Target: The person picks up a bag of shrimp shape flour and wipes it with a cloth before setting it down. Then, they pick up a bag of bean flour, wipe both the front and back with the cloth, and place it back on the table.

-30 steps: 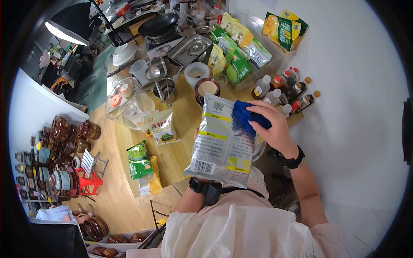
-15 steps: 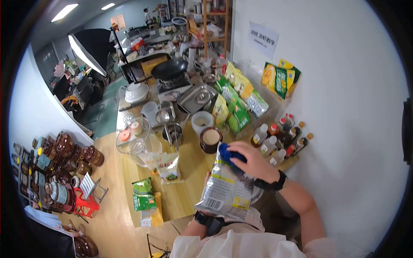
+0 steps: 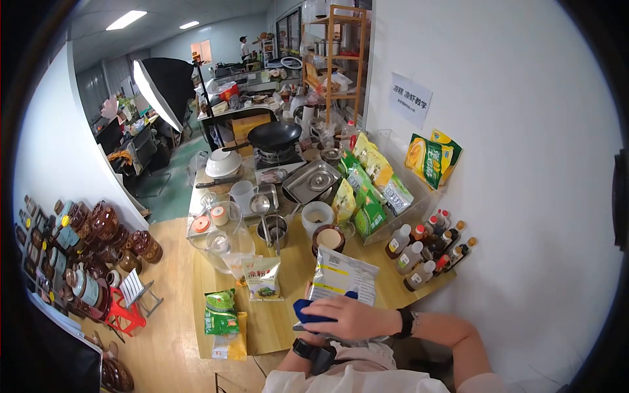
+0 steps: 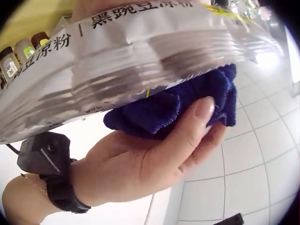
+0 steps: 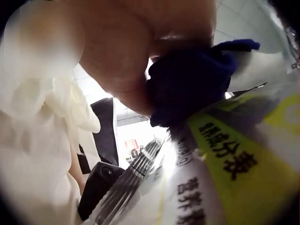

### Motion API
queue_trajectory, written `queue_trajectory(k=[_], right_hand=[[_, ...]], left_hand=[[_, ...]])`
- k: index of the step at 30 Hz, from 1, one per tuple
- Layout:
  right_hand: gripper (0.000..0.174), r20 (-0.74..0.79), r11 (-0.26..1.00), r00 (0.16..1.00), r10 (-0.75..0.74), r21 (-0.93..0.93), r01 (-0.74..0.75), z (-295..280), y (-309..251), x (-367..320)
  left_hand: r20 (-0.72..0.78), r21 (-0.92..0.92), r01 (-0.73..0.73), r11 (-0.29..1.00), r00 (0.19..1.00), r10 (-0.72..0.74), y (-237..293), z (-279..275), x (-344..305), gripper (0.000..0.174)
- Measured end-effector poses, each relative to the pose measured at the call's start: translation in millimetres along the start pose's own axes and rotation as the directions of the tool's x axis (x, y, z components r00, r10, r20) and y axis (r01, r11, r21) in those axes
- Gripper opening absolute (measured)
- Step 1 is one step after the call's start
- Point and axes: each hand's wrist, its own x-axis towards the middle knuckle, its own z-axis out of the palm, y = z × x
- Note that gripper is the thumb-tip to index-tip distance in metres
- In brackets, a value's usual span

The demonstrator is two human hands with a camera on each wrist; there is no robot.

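Note:
A silvery packet of pea jelly powder point(image 3: 344, 272), with yellow bands and printed text, is held tilted in front of my body. My left hand point(image 3: 315, 339) grips it from underneath and is mostly hidden behind it. My right hand point(image 3: 354, 319) holds a bunched blue cloth point(image 3: 305, 316) against the packet's lower part. In the left wrist view, the thumb and fingers curl round the cloth point(image 4: 164, 110) just under the packet's crimped edge. The cloth point(image 5: 190, 86) also touches the printed face in the right wrist view.
On the wooden table point(image 3: 288, 311) stand a white packet point(image 3: 263, 278), a green packet point(image 3: 221, 312), a brown jar point(image 3: 327, 237) and a clear bowl point(image 3: 229, 239). Sauce bottles point(image 3: 409, 259) line the right wall. Farther back are a bin of packets point(image 3: 370, 196) and a wok point(image 3: 275, 136).
My right hand has wiped the cloth from the packet's upper right down to its lower left. The packet sits lower in view, and the head view has tilted up toward the room.

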Motion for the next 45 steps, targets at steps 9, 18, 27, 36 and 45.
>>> queue_trajectory(k=[9,18,27,36,45], right_hand=[[0.04,0.166,0.99,0.983,-0.073,-0.104,0.091,-0.3,-9.4,14.1],[0.033,0.035,0.997,0.999,0.026,-0.072,-0.023,-1.1,27.6,37.7],[0.035,-0.049,0.948,0.952,0.301,0.127,-0.293,-9.3,78.0,37.4],[0.034,-0.075,0.919,0.924,0.375,0.162,-0.359,-2.0,74.9,5.5],[0.036,-0.073,0.988,0.99,0.122,0.102,-0.114,16.8,8.2,7.2]], left_hand=[[-0.204,0.111,0.007,0.994,0.979,0.016,0.9,18.3,-8.3,0.045],[-0.265,0.176,0.018,0.984,0.964,0.029,2.5,39.3,-7.8,0.043],[-0.259,0.241,-0.057,0.969,0.958,0.121,9.1,35.6,-21.6,0.042],[-0.248,0.408,-0.2,0.891,0.915,0.319,31.5,9.0,-49.1,0.04],[-0.236,0.614,-0.202,0.763,0.875,0.422,40.2,-16.2,-67.2,0.038]])
